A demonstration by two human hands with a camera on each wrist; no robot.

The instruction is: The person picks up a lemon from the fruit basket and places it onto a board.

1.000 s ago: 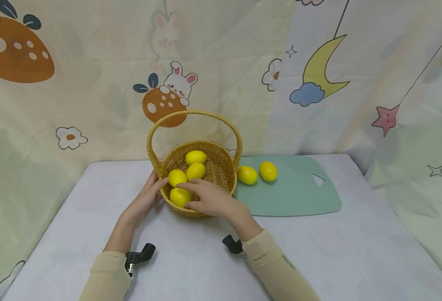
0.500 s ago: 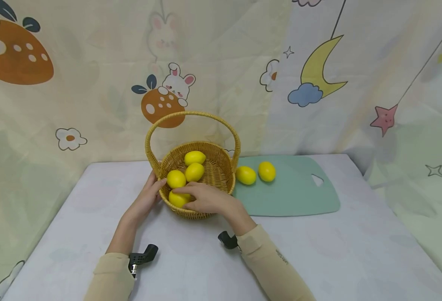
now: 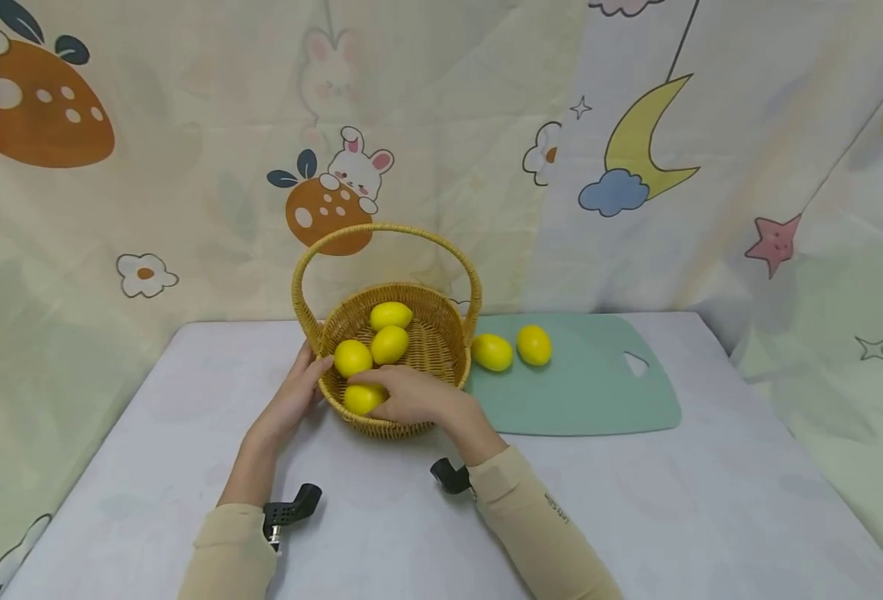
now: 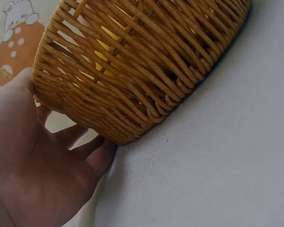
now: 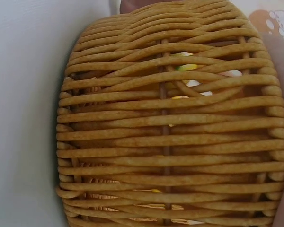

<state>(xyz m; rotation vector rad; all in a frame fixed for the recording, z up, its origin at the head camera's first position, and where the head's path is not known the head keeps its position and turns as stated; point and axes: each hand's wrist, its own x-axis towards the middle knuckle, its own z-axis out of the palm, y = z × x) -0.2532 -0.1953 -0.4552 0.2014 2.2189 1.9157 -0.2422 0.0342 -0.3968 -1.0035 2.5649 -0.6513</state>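
A wicker basket (image 3: 441,337) with a tall hoop handle stands upright at the table's back, several yellow lemons inside. My left hand (image 3: 293,392) holds its left side, thumb at the rim; in the left wrist view that hand's fingers lie against the woven wall (image 4: 132,75). My right hand (image 3: 418,395) reaches over the near rim and grips the nearest lemon (image 3: 363,400) between thumb and fingers. Other lemons (image 3: 353,358) lie behind it. Woven strands (image 5: 165,137) fill the right wrist view and hide the right hand's fingertips.
A green cutting board (image 3: 584,392) lies flat to the basket's right. Two lemons rest on it, one (image 3: 492,352) close to the basket and the other (image 3: 534,345) farther right. A printed cloth (image 3: 471,150) hangs behind the white table (image 3: 636,508).
My right hand's fingers have drawn in around the nearest lemon, which has shifted slightly right and toward me within the basket. The left hand keeps its place on the basket.
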